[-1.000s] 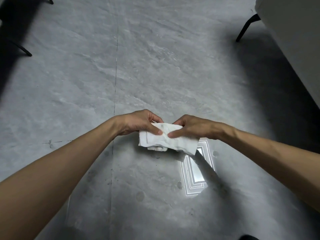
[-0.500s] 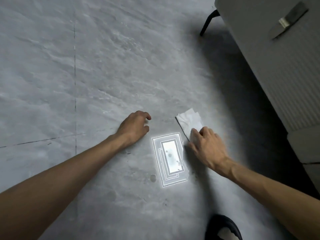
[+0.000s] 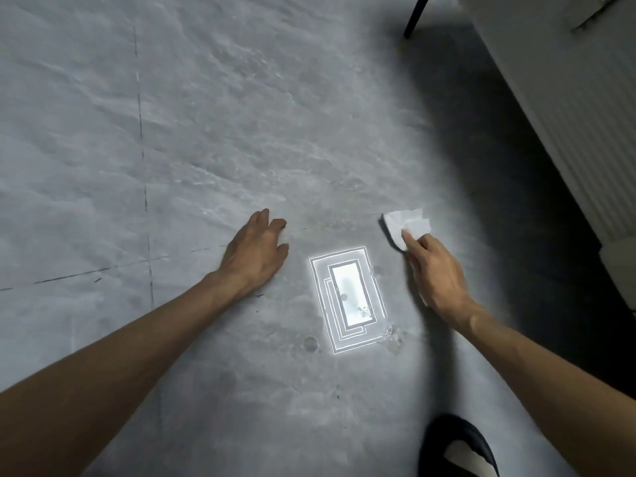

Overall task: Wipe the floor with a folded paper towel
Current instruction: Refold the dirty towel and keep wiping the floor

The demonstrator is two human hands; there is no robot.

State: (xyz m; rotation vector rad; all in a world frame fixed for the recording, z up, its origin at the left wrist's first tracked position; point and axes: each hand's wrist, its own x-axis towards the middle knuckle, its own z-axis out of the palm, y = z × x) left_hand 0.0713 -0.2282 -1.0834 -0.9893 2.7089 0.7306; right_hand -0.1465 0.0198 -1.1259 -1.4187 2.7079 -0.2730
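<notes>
Head view. My right hand point(image 3: 435, 270) reaches forward with its fingers point(image 3: 409, 235) laid nearly straight over the near part of the folded paper towel point(image 3: 401, 223), pressing it flat on the floor point(image 3: 213, 125); the thumb is hidden, so I cannot tell whether it also pinches the paper. The towel is white and creased. Its far half juts out beyond my fingertips, with loose layered corners pointing away from me and to the right.

My left hand point(image 3: 256, 253) rests palm down on the floor, well apart from the towel, with fingers loosely bent, tips touching the surface, and nothing held.

Between the two hands, slightly nearer me, a bright rectangular reflection point(image 3: 347, 297) of nested white outlines lies on the floor. A round dark spot point(image 3: 310, 343) sits just beside its near left corner, and small wet-looking marks lie by its near right corner.

The floor is grey, stone-textured tile; thin dark joint lines point(image 3: 144, 187) cross left of my left forearm. The towel lies toward the floor's right edge, near a band of deep shadow running along a white ribbed cabinet point(image 3: 578, 139). A thin black furniture leg point(image 3: 414, 15) stands at the far end of that shadow. A black shoe point(image 3: 454, 442) shows at the bottom, under my right forearm.
</notes>
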